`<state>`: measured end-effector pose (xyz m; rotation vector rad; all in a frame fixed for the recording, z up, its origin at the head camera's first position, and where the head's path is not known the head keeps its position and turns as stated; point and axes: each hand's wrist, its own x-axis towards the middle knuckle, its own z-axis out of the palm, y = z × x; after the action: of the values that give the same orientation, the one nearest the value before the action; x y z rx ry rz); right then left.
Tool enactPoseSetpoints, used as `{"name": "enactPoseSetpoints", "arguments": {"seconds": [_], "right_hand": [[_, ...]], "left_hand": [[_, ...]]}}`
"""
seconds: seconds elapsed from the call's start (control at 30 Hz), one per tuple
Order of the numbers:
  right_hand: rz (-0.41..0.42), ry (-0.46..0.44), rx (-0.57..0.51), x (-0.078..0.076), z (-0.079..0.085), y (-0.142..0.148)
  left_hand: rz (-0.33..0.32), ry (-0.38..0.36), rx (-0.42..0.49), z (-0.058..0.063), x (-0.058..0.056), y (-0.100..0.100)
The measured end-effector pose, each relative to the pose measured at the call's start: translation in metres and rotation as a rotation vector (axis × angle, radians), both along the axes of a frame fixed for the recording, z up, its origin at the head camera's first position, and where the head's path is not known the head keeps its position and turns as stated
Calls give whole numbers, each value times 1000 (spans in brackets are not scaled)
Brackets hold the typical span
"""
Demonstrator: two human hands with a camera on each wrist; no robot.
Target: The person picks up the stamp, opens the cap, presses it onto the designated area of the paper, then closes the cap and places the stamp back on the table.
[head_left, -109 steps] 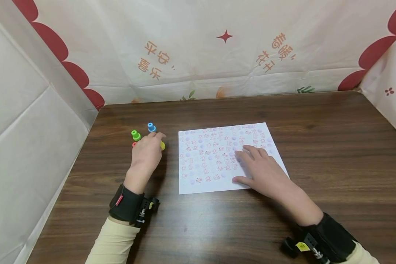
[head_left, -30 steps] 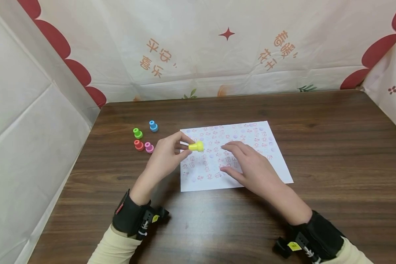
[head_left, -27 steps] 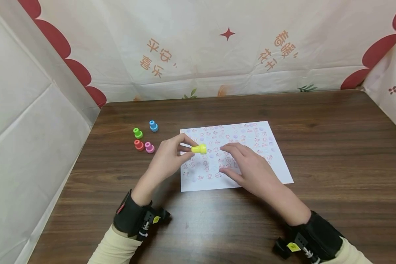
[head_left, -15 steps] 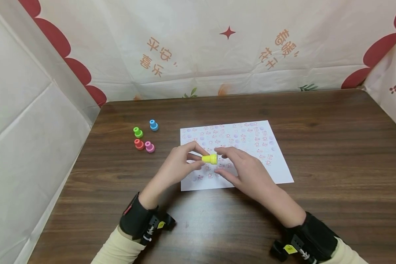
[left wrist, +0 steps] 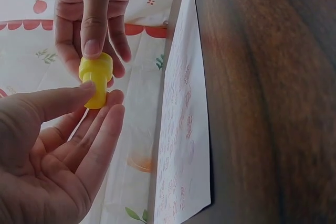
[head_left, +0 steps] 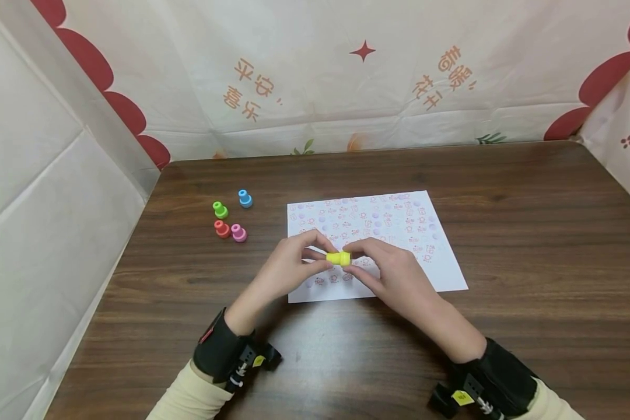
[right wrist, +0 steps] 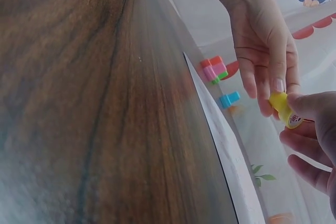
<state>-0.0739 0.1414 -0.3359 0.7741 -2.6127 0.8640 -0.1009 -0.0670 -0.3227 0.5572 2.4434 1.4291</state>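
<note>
Yellow stamp [head_left: 338, 258] pinched: left fingers [head_left: 320, 238] parted only by handle [left wrist: 96, 95], right fingers [head_left: 366, 245] by wider base [left wrist: 96, 66].

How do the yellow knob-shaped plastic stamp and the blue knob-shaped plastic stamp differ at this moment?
Support: the yellow stamp is pinched by the left hand and right hand; the blue stamp stands on the brown wood-grain table.
Pose: the yellow stamp lies sideways; the blue stamp is upright.
Face: the yellow stamp's printed end shows in the right wrist view; the blue stamp's is hidden.
Shared: a narrow handle and wider round base.
</note>
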Motion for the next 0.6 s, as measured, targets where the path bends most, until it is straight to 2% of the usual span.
{"name": "enactPoseSetpoints", "arguments": {"seconds": [0.27,0.5,0.6], "right_hand": [[6,10,-31,1,0,1],[-79,27,-52,0,3,19],[-96,36,-49,1,1,26]], "left_hand": [[17,-4,-3,1,0,-2],[111,-10,-17,1,-3,-21],[121,-10,-8,1,-3,-26]]}}
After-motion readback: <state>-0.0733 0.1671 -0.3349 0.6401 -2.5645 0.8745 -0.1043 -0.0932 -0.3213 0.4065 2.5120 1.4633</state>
